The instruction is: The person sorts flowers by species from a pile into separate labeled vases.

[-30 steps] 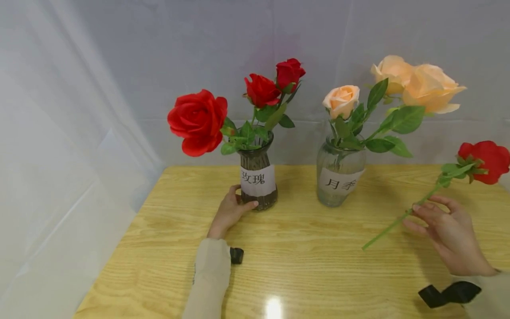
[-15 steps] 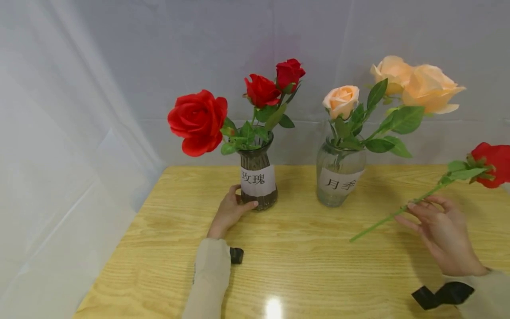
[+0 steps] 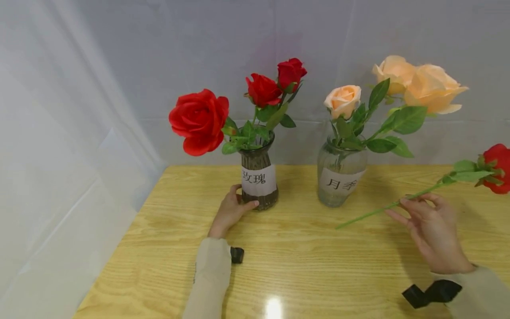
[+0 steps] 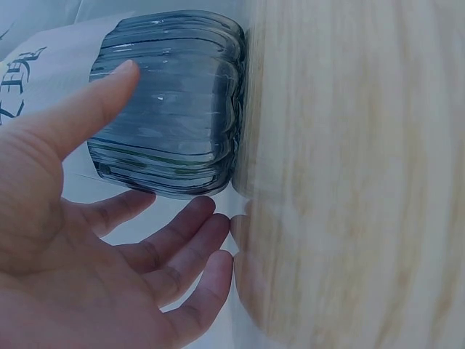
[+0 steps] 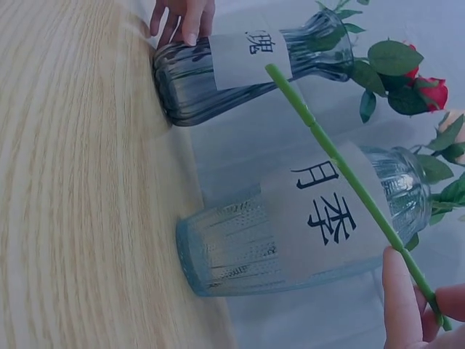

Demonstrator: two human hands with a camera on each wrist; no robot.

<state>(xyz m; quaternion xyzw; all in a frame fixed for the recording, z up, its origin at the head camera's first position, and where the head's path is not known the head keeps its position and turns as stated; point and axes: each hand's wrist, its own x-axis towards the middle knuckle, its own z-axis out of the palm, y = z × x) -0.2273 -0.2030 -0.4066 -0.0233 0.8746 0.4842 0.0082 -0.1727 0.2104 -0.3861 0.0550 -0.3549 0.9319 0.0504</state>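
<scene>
My left hand (image 3: 230,212) holds the base of a dark ribbed glass vase (image 3: 268,199). In the left wrist view the thumb lies across the glass and the fingers bend along its other side. A white paper label with Chinese characters wraps the vase, and several red roses (image 3: 199,119) with green leaves stand in it. On the right, my right hand (image 3: 434,232) pinches the green stem of another red rose (image 3: 497,169). Its bloom points right, partly cut off by the frame; the bare stem end (image 5: 294,98) reaches left, in front of both vases in the right wrist view.
A clear glass vase (image 3: 328,199) with a labelled front stands between the dark vase and the right hand. It holds peach roses (image 3: 432,88) leaning right. Both vases stand near the back edge of the wooden table (image 3: 303,261), before a pale cloth backdrop (image 3: 223,44).
My right hand has moved left with the red rose, and the stem has tilted flatter, its cut end shifting left and up toward the clear vase. The left hand stays on the dark vase.
</scene>
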